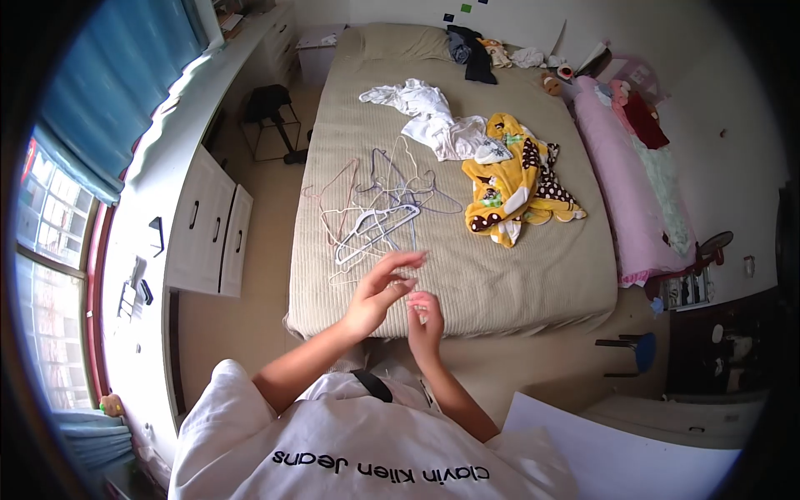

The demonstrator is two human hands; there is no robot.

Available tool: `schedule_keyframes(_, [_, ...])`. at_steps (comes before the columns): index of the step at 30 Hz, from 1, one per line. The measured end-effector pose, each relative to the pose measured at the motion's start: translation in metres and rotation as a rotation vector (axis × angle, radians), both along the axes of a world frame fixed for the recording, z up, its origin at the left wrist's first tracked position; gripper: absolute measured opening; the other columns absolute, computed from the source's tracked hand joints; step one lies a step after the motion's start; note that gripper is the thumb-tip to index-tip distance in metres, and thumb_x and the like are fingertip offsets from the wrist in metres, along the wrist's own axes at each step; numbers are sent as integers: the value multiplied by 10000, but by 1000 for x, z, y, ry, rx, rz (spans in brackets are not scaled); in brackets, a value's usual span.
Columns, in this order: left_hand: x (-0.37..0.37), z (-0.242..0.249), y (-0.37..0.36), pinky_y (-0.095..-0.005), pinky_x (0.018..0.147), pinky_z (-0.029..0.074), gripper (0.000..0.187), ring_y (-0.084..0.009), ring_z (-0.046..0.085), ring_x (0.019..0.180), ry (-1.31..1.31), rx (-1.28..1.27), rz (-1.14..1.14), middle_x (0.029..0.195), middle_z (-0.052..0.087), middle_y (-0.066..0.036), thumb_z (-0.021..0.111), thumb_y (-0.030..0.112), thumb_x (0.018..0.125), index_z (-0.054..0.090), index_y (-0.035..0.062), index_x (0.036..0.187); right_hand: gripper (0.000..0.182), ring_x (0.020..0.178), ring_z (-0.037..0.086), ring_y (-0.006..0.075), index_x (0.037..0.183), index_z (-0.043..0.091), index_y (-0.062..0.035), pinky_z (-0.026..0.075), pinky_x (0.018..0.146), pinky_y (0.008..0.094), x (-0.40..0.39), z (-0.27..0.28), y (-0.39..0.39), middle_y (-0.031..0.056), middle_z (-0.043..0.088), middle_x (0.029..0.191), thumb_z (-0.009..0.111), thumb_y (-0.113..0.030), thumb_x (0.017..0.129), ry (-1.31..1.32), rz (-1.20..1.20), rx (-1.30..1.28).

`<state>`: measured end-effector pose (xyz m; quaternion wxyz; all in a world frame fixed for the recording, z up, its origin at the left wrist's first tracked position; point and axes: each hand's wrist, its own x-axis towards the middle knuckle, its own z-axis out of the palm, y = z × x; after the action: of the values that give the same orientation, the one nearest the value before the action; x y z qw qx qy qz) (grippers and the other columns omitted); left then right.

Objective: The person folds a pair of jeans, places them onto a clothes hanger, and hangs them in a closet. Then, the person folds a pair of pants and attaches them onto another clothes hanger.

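My left hand (379, 292) is raised in front of the bed's near edge, its fingers stretched and its thumb apart, with nothing in it. Close beside it, a little lower, my right hand (426, 321) has loosely bent fingers and no object shows in it. Beyond the hands, a jumble of wire hangers (339, 200) lies on the bed (517, 287), with a white plastic hanger (375, 229) among them. Farther back are crumpled white clothes (450, 133). To their right lies a yellow garment (508, 196) with brown, dotted patches.
Dark clothes (473, 54) lie by the pillow (404, 42). Along the bed's right side runs a pink padded surface (604, 167). White cabinets (200, 208) and a black stool (268, 104) stand left. A blue stool (643, 352) is at the right.
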<state>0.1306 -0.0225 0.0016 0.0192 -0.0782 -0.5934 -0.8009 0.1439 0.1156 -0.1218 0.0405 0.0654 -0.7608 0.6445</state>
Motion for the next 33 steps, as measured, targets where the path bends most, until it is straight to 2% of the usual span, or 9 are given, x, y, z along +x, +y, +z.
schedule_keyframes(2, [9, 94, -7, -347, 941, 382, 503, -242, 445, 1185, 341, -4, -114, 1262, 473, -133, 502, 22, 785, 461, 7, 1286, 160, 824, 581, 154, 992, 533, -10, 457, 702, 257, -5, 3, 2, 82, 606, 971, 529, 3, 832, -1, -2, -87])
schedule_keyframes(5, [32, 164, -4, -324, 876, 378, 412, -200, 471, 1103, 715, 174, -234, 1176, 511, -84, 560, 60, 777, 524, 53, 1187, 157, 821, 585, 151, 984, 532, -11, 460, 700, 259, -5, -12, 6, 76, 613, 948, 544, 6, 828, -68, 3, -79])
schedule_keyframes(10, [48, 189, 18, -286, 766, 371, 261, -131, 516, 966, 951, 378, -52, 1033, 573, -4, 657, 124, 763, 628, 130, 1022, 172, 823, 586, 142, 985, 536, -15, 465, 707, 258, -3, -20, 7, 66, 612, 925, 543, 18, 817, -85, 43, -96])
schedule_keyframes(17, [75, 210, 15, -257, 668, 374, 71, -88, 570, 836, 836, 446, 89, 924, 643, 74, 706, 173, 789, 732, 182, 854, 193, 808, 584, 135, 982, 531, -11, 471, 695, 250, 3, -17, 5, 64, 598, 911, 536, 45, 798, -106, 44, -108])
schedule_keyframes(22, [58, 173, -19, -301, 722, 413, 177, -190, 582, 876, 1275, 374, 116, 1038, 651, 21, 544, 181, 905, 720, 165, 894, 198, 779, 580, 125, 981, 528, -7, 488, 677, 253, 17, -28, -19, 71, 585, 892, 520, 66, 797, -85, 41, -82])
schedule_keyframes(26, [68, 150, -107, -422, 918, 364, 246, -322, 525, 1057, 996, 343, -261, 1121, 614, -155, 502, 134, 862, 647, 102, 1059, 213, 763, 578, 121, 982, 526, -8, 490, 669, 252, 30, -25, -68, 63, 583, 884, 508, 73, 786, -91, 51, -118])
schedule_keyframes(27, [70, 144, -116, -396, 886, 388, 291, -330, 555, 1019, 996, 277, -119, 1107, 603, -184, 507, 81, 791, 611, 14, 1053, 216, 766, 578, 124, 984, 526, -7, 487, 670, 254, 36, -21, -83, 63, 583, 884, 510, 73, 784, -61, 59, -82])
schedule_keyframes(30, [65, 106, -182, -457, 1035, 287, 665, -348, 318, 1305, 697, -283, 77, 1416, 308, -228, 566, 157, 782, 328, -29, 1374, 195, 778, 576, 132, 991, 531, -12, 465, 690, 254, 45, -31, -136, 64, 592, 904, 517, 42, 804, -113, 61, -27])
schedule_keyframes(33, [59, 9, -237, -424, 1082, 218, 575, -330, 281, 1334, 303, -655, 288, 1404, 378, -140, 566, 81, 818, 376, 35, 1359, 196, 822, 570, 137, 1012, 535, -24, 457, 693, 259, 59, -16, -210, 60, 597, 951, 527, 19, 820, -30, 95, 46])
